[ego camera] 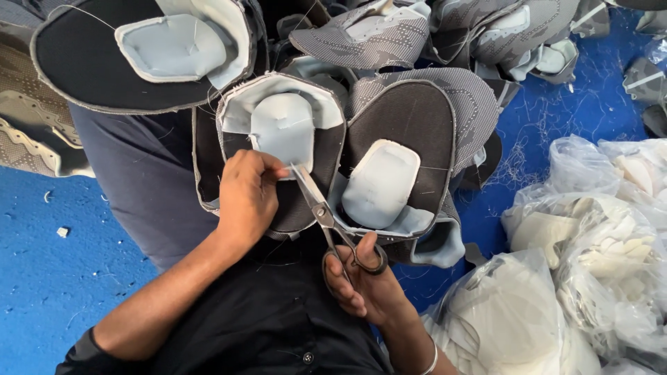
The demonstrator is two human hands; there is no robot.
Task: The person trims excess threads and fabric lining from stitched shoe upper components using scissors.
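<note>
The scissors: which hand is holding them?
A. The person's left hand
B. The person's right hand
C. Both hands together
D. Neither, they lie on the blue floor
B. The right hand has its fingers through the handle loops of the scissors, whose blades point at the pale blue pad of the shoe upper that the left hand pinches.

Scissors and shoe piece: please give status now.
Left hand pinches pale lining of shoe upper. Right hand holds scissors, tips at the lining edge. More uppers crowd beside it.
</note>
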